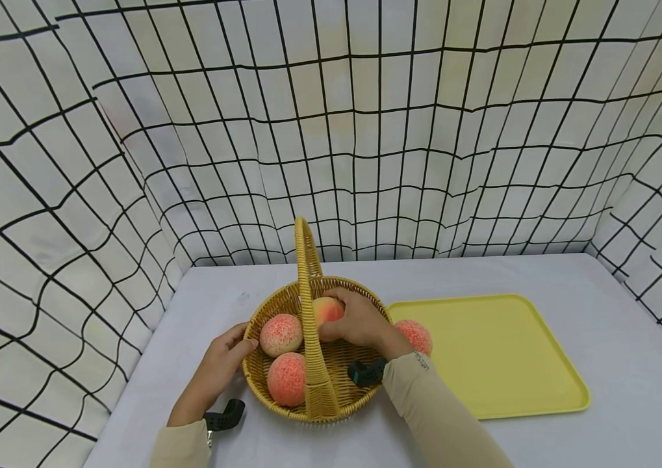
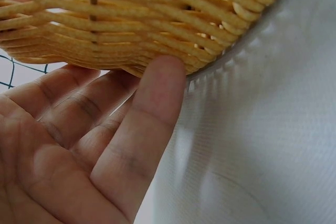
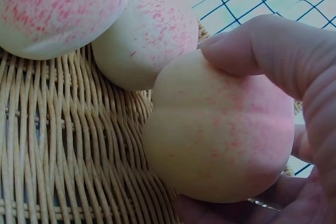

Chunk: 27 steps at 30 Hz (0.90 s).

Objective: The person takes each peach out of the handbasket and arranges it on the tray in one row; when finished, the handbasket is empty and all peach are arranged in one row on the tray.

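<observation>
A woven wicker basket [image 1: 321,390] with a tall arched handle stands on the table. My left hand [image 1: 222,361] grips its left rim; in the left wrist view the thumb [image 2: 160,93] lies against the weave, with the other fingers partly hidden behind it. Inside the basket, my right hand [image 1: 360,320] holds a yellow-and-pink peach [image 3: 220,135] between thumb and fingers, just right of the handle. Left of the handle lie two more peaches, an upper one [image 1: 280,335] and a lower one [image 1: 287,379], both speckled pink.
To the right lies a yellow tray [image 1: 500,357] with a low rim. Another pink peach [image 1: 414,336] sits at its left side, partly covered by my right forearm. A white cloth covers the table [image 1: 629,312], and black-gridded white walls [image 1: 395,130] enclose its back and sides.
</observation>
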Tool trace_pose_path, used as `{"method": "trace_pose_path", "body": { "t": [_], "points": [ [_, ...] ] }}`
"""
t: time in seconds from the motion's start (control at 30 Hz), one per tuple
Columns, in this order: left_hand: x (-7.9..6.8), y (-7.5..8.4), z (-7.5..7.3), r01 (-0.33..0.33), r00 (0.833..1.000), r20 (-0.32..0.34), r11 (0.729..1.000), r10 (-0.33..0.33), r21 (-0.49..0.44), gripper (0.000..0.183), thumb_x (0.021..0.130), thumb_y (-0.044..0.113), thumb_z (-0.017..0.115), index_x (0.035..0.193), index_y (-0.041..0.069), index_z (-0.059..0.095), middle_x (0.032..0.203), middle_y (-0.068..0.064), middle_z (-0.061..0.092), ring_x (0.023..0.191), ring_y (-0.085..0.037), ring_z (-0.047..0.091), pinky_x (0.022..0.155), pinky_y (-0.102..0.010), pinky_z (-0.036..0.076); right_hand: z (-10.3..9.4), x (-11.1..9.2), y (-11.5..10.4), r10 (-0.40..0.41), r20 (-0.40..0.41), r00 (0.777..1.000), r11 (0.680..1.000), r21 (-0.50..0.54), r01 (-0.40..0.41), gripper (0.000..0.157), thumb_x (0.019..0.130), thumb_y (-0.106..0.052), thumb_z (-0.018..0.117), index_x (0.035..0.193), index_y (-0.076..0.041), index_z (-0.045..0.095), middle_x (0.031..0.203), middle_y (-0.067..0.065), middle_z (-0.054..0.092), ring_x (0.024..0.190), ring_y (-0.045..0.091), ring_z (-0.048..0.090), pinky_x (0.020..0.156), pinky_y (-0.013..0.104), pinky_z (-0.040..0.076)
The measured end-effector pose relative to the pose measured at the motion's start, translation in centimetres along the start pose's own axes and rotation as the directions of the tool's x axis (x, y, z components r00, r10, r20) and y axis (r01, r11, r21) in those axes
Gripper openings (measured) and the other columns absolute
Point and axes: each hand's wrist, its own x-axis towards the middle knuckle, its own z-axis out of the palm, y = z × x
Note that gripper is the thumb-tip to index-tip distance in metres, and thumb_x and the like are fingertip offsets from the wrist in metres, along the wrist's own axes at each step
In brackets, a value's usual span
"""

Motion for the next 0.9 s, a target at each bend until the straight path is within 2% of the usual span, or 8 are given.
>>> {"method": "trace_pose_path", "body": {
  "t": [0.23,0.5,0.9],
  "points": [
    [0.0,0.0,0.0,0.014,1.0,0.003,1.0,-0.014,-0.01,0.049,0.105,0.02,0.052,0.15,0.002,0.051,0.144,-0.023,0.06,0.106,-0.024,0.071,0.077,-0.026,0.059,-0.5,-0.5,-0.5,-0.006,-0.048,0.999,0.999,0.038,0.008,0.068,0.078,-0.03,0.084,0.141,-0.022,0.06,0.12,0.0,0.066,0.096,0.019,0.064,0.083,0.038,0.056],
    [0.0,-0.1,0.0,-0.001,1.0,0.005,1.0,0.001,-0.009,0.049,0.105,0.02,0.053,0.151,0.001,0.051,0.143,-0.023,0.06,0.106,-0.024,0.071,0.077,-0.026,0.059,-2.3,-2.0,-1.7,-0.022,-0.075,0.997,0.998,0.057,0.027,0.072,0.082,-0.035,0.084,0.148,-0.024,0.056,0.124,0.0,0.067,0.102,0.02,0.066,0.087,0.041,0.057],
    [0.1,-0.2,-0.1,-0.006,1.0,0.009,1.0,0.006,-0.007,0.049,0.105,0.019,0.052,0.151,0.001,0.051,0.143,-0.022,0.06,0.104,-0.022,0.07,0.076,-0.026,0.058,-4.9,-3.9,-1.6,-0.008,-0.122,0.992,0.997,0.076,0.018,0.075,0.083,-0.038,0.085,0.149,-0.025,0.054,0.121,0.007,0.067,0.103,0.024,0.065,0.083,0.039,0.057]
  ]
}}
